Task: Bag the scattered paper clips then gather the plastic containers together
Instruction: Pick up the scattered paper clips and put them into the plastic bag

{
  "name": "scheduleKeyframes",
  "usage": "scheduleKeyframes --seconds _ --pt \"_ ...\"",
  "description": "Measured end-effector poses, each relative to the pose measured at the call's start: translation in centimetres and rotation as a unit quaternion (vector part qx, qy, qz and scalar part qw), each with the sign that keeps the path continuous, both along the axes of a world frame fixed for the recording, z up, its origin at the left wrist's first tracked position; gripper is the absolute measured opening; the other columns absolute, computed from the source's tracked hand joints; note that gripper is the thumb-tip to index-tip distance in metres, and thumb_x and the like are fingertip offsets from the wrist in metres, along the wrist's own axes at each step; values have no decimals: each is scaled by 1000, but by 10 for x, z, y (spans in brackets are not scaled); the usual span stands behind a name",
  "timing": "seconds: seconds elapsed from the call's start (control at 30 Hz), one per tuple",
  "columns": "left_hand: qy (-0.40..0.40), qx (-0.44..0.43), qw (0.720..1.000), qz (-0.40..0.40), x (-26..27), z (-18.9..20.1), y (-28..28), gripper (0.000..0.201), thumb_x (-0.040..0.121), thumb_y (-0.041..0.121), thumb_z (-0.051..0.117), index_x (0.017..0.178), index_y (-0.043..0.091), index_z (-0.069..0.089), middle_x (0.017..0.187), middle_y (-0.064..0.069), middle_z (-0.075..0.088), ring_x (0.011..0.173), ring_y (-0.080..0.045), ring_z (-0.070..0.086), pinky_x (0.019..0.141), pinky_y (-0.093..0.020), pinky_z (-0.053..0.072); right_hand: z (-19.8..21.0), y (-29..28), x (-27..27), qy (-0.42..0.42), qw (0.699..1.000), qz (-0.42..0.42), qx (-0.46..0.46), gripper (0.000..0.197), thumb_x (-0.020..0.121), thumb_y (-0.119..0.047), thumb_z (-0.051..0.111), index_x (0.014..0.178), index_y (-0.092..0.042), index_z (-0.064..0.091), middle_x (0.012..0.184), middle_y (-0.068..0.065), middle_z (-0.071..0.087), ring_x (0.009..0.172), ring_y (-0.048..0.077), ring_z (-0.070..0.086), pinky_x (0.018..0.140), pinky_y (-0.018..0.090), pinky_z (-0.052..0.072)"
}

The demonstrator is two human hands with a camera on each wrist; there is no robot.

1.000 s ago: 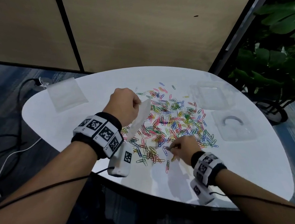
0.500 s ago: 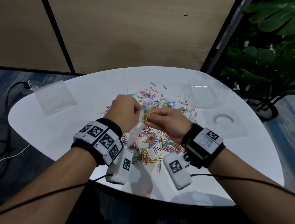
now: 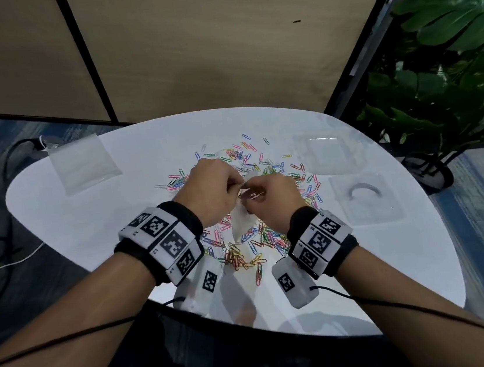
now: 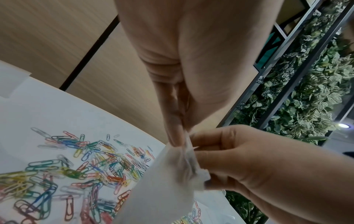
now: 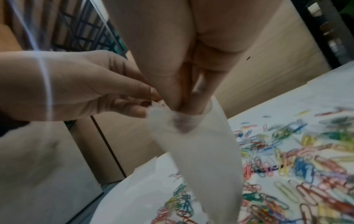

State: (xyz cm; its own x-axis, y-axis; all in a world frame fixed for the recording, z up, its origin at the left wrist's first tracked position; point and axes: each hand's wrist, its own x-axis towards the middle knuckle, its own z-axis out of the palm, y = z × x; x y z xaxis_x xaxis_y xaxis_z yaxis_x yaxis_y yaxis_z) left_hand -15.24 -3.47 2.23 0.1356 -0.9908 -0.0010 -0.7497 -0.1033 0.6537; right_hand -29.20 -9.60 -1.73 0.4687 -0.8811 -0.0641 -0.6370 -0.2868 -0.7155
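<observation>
Bag: the small translucent white plastic bag (image 3: 241, 223) hangs between my 2 hands above the pile, its mouth at my fingertips.
Clips: the scattered multicoloured paper clips (image 3: 259, 239) lie spread over the middle of the white rounded surface (image 3: 102, 224); nearly all are not yet bagged.
Left grip: my left hand (image 3: 209, 192) is curled tight, thumb and fingers pinching 1 edge of the bag's mouth.
Right grip: my right hand (image 3: 270, 201) has its fingertips pressed together and pushed into the bag's mouth; I judge it is feeding in a few clips, but I cannot tell how many, since the film blurs them.
Containers: the 2 clear square plastic containers (image 3: 364, 198) sit on the right side of the surface, near each other but apart, untouched.
Beyond: a flat clear plastic pouch (image 3: 84, 166) lies at the far left; a green leafy plant (image 3: 446, 45) stands off to the right.
Risk: the mouth is narrow and limp, so clips may snag on the rim and drop back; if my left pinch slips, the bag could collapse.
</observation>
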Motion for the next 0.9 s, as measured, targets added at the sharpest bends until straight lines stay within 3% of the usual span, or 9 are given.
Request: scheduleKeyframes --seconds 0.1,0.2,0.3,0.4,0.5,0.6,0.7,0.8,0.9 --pt "8 5 1000 -5 0 1 1 22 86 3 57 88 8 79 72 -13 74 73 -29 71 74 -43 60 0 0 0 14 999 9 -28 17 83 -15 71 98 -13 76 73 6 73 63 15 65 60 9 44" --pt "-9 6 1000 -14 0 1 1 23 85 4 57 84 10 79 72 -10 74 73 -27 70 74 -41 59 3 0 1 43 996 52 -58 18 85 -10 64 96 -15 78 81 4 75 64 10 59 57 1 36" --pt "-10 1 1000 10 4 1 0 24 85 3 57 86 10 80 79 -10 76 77 -26 70 77 -39 59 8 1 2 71 991 108 -32 30 87 -8 55 104 -20 76 83 4 74 67 14 64 59 10 42" --pt "-8 -14 998 57 11 7 2 23 88 7 60 99 12 80 93 -9 78 86 -25 72 87 -37 59 20 -2 -1 -36 996 84 -11 25 87 -6 59 102 -18 76 86 0 75 73 10 70 72 18 55" --pt "-5 -29 995 91 26 12 6 24 90 6 60 105 9 79 97 -8 78 86 -23 72 89 -32 58 27 -13 -8 -151 988 4 36 20 88 -1 59 94 -10 76 84 6 75 70 19 72 70 33 62" --pt "-5 -30 993 115 46 14 13 23 89 6 60 101 10 80 91 -8 78 76 -20 69 88 -30 58 8 -24 -15 37 999 14 4 19 88 -9 63 101 -17 75 96 2 74 81 16 70 82 34 60" --pt "-1 -31 991 131 64 14 22 21 87 7 61 96 10 80 83 -7 77 65 -16 66 80 -26 57 -29 -18 -14 288 952 105 -17 37 89 -24 65 126 -23 62 130 3 62 116 19 59 103 35 47" --pt "-7 -26 989 143 78 13 30 22 88 7 61 100 10 79 87 -8 78 65 -15 65 77 -22 53 -61 -7 -3 333 933 138 -14 51 91 -30 62 140 -25 48 143 5 48 130 25 47 106 38 43" --pt "-22 -14 989 144 86 12 38 23 89 7 61 103 10 79 91 -8 78 68 -15 63 80 -22 53 -88 -2 8 345 924 157 -44 39 90 -23 61 127 -21 53 121 6 55 111 27 57 90 36 50"
